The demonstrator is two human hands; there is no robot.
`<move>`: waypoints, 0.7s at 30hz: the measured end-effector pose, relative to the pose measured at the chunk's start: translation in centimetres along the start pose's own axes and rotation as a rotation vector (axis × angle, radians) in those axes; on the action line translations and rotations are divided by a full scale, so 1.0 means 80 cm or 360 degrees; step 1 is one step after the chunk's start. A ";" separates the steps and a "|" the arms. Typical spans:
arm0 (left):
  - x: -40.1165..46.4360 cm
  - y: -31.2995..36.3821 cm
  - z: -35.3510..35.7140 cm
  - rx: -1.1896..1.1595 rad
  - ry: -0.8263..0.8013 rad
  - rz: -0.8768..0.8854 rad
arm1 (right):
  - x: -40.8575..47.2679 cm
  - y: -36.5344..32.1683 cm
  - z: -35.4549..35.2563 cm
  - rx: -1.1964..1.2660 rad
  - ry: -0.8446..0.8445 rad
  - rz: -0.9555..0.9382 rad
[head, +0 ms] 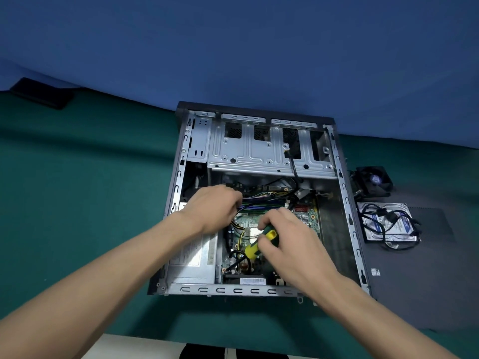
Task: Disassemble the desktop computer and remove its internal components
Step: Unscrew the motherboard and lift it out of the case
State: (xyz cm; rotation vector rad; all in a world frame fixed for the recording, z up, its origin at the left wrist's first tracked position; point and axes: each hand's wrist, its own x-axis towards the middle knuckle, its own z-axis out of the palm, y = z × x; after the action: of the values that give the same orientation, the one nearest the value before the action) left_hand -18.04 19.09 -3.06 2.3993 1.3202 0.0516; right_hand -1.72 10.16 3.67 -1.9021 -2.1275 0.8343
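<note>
Here, on the green worktop [90, 177], we see the open grey steel desktop case [259, 161]. Our right hand [290, 237] grips a yellow-and-green screwdriver [259, 244] over the green motherboard [308, 218]; our left hand [212, 206] curls among black cables [259, 202]. A slipped tip could gouge the board; tugging could strain connectors.

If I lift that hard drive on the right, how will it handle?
The hard drive looks rigid and probably dense. Loose black cables lie across it, so they would likely flop and drag. It lies flat on the side panel; tipping seems unlikely.
</note>
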 end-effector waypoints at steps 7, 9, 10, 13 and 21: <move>0.005 0.007 -0.009 -0.0213 -0.0281 -0.0321 | 0.005 0.031 -0.023 0.0353 0.0146 0.0106; 0.009 0.008 -0.013 -0.0292 -0.0356 -0.0438 | 0.010 0.042 -0.030 0.0474 0.0192 0.0135; 0.011 0.008 -0.015 -0.0325 -0.0397 -0.0483 | 0.012 0.047 -0.035 0.0552 0.0211 0.0153; 0.015 0.012 -0.022 -0.0631 -0.0460 -0.0611 | 0.018 0.063 -0.051 0.0783 0.0259 0.0213; 0.012 0.030 -0.047 -0.1995 0.0309 -0.1271 | 0.027 0.095 -0.104 0.1179 0.0486 0.0355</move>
State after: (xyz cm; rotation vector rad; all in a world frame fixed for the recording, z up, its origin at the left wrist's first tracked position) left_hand -16.40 19.95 1.11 0.7910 1.5399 0.6621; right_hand 8.44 14.92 6.22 -1.7135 -1.1995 1.0892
